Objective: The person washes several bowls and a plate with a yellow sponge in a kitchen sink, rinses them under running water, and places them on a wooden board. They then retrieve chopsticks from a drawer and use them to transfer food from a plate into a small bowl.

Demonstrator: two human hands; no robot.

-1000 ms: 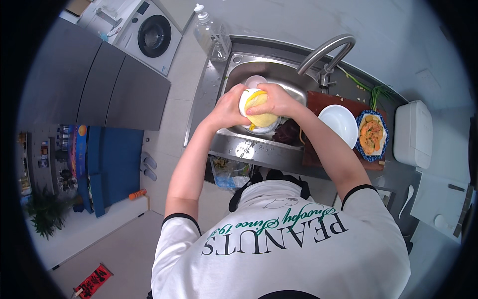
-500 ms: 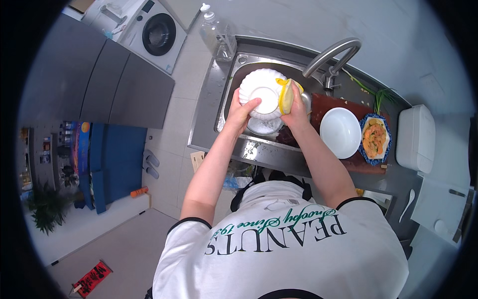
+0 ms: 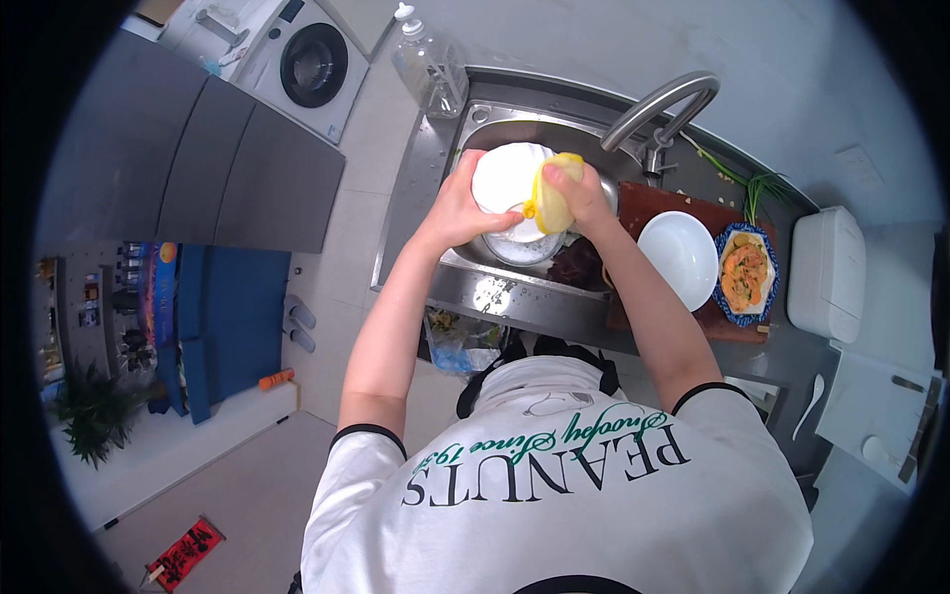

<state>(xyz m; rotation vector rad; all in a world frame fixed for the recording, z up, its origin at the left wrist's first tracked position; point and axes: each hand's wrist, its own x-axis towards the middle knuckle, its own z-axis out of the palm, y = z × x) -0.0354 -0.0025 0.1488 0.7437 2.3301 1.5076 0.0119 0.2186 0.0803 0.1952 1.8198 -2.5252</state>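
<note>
Over the sink [image 3: 480, 134], my left hand [image 3: 457, 210] grips a white fluted dish [image 3: 507, 178] by its left side, the thumb lying along the near edge. My right hand [image 3: 588, 201] is closed on a yellow-edged, pale dish sponge [image 3: 557, 205], pressed against the dish's right side. Beneath them a round bowl of sudsy water [image 3: 522, 249] sits in the sink. To its right lies something dark red [image 3: 576, 265] that I cannot make out.
A curved faucet [image 3: 661, 109] rises behind the sink, with clear pump bottles [image 3: 433, 74] at the back left corner. To the right, a red-brown board [image 3: 643, 203] bears a white bowl [image 3: 678, 260] and a blue-rimmed dish of shrimp [image 3: 746, 275]. Green onions [image 3: 760, 190] lie behind.
The dish has turned and tilted in my hands, so its round foot no longer faces up in full. The sponge has moved left across it, and my left hand has shifted up and left.
</note>
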